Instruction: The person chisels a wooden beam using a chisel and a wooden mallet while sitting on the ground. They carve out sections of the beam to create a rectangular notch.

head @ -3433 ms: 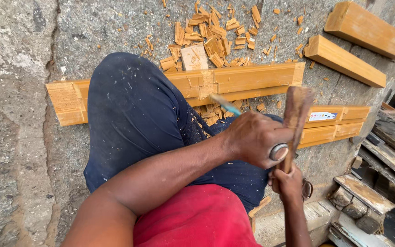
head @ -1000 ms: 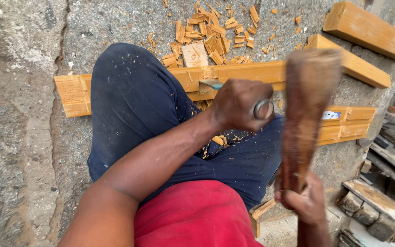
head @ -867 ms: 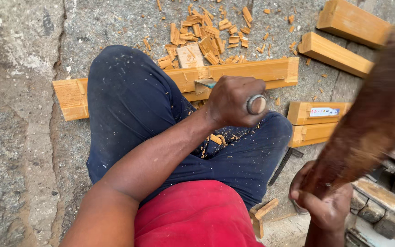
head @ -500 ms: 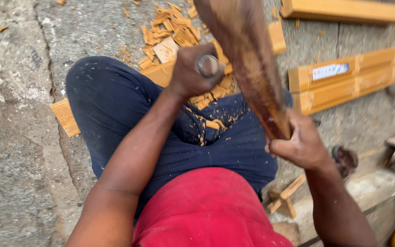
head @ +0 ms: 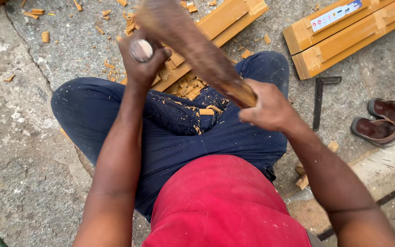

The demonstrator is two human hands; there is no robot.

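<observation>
Since half a second ago the long brown wooden mallet (head: 193,50) has swung down, its blurred head now over the left fist. The right hand (head: 268,107) is clamped on its handle end, arm bent. The left hand (head: 141,57) is wrapped around a round-capped chisel handle (head: 141,49); the blade is hidden below the fist.

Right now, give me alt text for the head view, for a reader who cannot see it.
A seated person's right hand swings a wooden mallet toward the metal-capped chisel gripped in the left hand, over a wooden plank on a concrete floor. Wood chips litter the dark trousers. A pair of sandals lies to the right.
</observation>
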